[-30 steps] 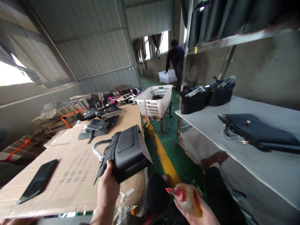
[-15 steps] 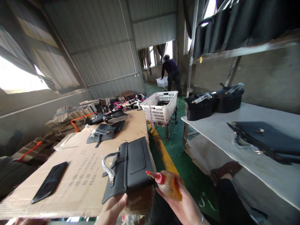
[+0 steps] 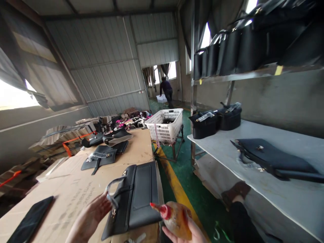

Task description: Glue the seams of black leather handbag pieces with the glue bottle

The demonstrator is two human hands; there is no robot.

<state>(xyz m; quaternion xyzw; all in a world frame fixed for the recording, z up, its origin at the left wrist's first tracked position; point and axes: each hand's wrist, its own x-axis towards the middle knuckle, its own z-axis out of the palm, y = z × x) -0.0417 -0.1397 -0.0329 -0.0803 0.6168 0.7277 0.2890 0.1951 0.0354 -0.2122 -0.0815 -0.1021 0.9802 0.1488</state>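
A black handbag (image 3: 140, 192) lies flat on the cardboard-covered table (image 3: 68, 192), its curved handle (image 3: 111, 187) wrapped in clear plastic. My left hand (image 3: 92, 212) is beside that handle, fingers stretched out and nothing held; whether the fingertips touch it I cannot tell. In my right hand (image 3: 193, 233) is a squeeze bottle (image 3: 177, 221) with amber contents, a red cap and a narrow red-tipped nozzle. The nozzle points left, over the lower right part of the handbag. Most of the right palm is hidden behind the bottle.
A dark flat panel (image 3: 32, 219) and more black bag pieces (image 3: 100, 157) lie on the table. Beyond stands a white plastic basket (image 3: 164, 130). To the right, a shelf (image 3: 253, 148) holds black bags. A person (image 3: 165, 89) bends over a white tub farther back.
My left hand has moved from the handbag's lower edge up and left to its handle. The bottle stays in my right hand. The view has tilted up.
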